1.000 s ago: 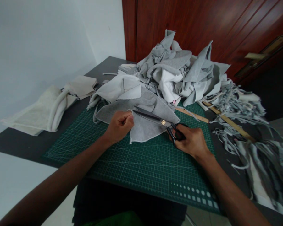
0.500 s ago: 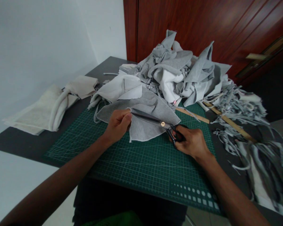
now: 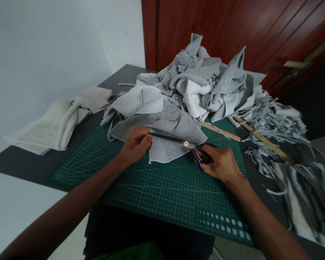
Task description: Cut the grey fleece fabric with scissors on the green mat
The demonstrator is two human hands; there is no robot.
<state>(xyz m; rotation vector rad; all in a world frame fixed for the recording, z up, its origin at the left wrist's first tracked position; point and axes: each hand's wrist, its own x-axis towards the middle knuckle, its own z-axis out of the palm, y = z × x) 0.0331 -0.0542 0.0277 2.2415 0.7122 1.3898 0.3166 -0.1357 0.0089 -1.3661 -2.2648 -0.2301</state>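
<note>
Open room: the green cutting mat (image 3: 162,187) lies bare toward the near edge of the dark surface (image 3: 21,164); a cloth heap (image 3: 203,83) crowds the far side.
Grey cloth piece (image 3: 168,139): soft, curved hem, flat on the mat's far half.
Left hand (image 3: 135,144): fingers pinched shut on the cloth's left edge.
Right hand (image 3: 219,162): fingers clenched through the handles of the black scissors (image 3: 178,141).
Change: blades wider a second ago, now nearly closed across the cloth.
Right side: cut strips (image 3: 276,126), wooden ruler (image 3: 262,141).
</note>
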